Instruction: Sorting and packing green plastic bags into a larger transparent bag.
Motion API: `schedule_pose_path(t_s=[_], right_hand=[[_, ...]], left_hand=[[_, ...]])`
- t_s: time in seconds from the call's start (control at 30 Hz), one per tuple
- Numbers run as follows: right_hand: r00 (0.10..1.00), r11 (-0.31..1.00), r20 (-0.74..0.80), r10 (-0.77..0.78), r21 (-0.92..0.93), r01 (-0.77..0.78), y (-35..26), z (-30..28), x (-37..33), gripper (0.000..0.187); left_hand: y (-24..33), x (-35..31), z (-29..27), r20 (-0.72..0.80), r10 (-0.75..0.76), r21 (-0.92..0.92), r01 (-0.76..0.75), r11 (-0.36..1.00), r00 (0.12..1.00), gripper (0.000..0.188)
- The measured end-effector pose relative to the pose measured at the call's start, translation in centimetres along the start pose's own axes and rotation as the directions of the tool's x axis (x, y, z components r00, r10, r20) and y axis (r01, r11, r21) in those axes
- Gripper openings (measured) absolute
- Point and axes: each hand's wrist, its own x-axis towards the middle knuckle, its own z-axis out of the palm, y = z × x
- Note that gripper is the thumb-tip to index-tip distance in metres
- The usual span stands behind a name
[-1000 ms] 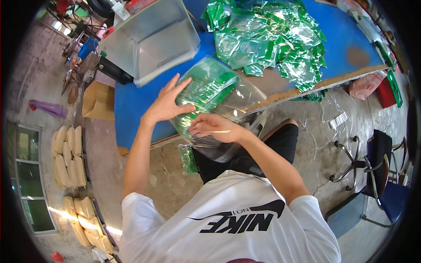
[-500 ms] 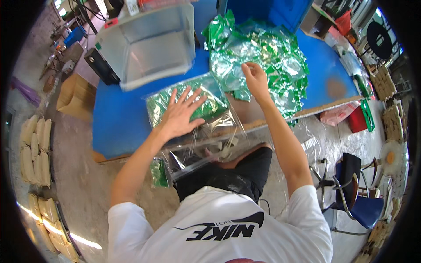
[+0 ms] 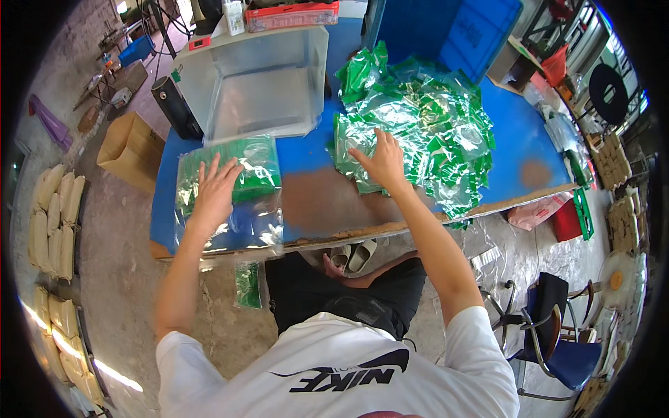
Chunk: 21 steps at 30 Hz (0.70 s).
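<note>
My left hand (image 3: 216,194) lies with fingers spread on a clear plastic bag (image 3: 261,216) filled with green packets (image 3: 255,167). This bag rests on the left part of the blue table (image 3: 306,150), its unfilled end reaching the front edge. Over at the pile of shiny green-and-clear packets (image 3: 425,115), my right hand (image 3: 385,161) touches the near left side. Its thumb and fingers are apart, and nothing shows gripped between them.
A whitish bin (image 3: 317,76) on its side holds a stack of clear bags. Behind the pile stands a blue crate (image 3: 481,35). A black cylinder (image 3: 178,108) is by the bin, a cardboard box (image 3: 132,150) left of the table. One green packet (image 3: 247,284) lies on the floor.
The filled bag has shifted left with my left hand on it, baring a worn brown patch of tabletop. My right hand has moved slightly left and nearer, its fingers now spread. The view has shifted.
</note>
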Motion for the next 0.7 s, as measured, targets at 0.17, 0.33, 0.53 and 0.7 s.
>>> schedule_pose_path(t_s=[0.17,0.33,0.53,0.7], right_hand=[[0.97,0.968,0.144,0.197,-0.186,-0.169,-0.3,0.9,4.9,0.104],[0.87,0.978,0.451,0.202,-0.143,-0.152,0.2,1.5,7.1,0.086],[0.947,0.999,0.32,0.021,0.023,-0.029,-1.7,1.3,5.0,0.082],[0.971,0.942,0.214,-0.104,0.335,0.027,-5.4,-2.4,4.0,0.09]], left_hand=[[14.2,-2.9,0.4,-0.44,-0.002,-0.605,-0.295,0.739,0.898,0.038],[21.3,-8.0,5.1,0.012,0.144,-0.953,-0.032,0.301,0.99,0.031],[20.5,-9.9,8.4,0.06,0.075,-0.971,0.041,0.236,0.995,0.029],[20.3,-9.6,9.3,0.21,0.022,-0.973,0.207,0.107,0.977,0.027]])
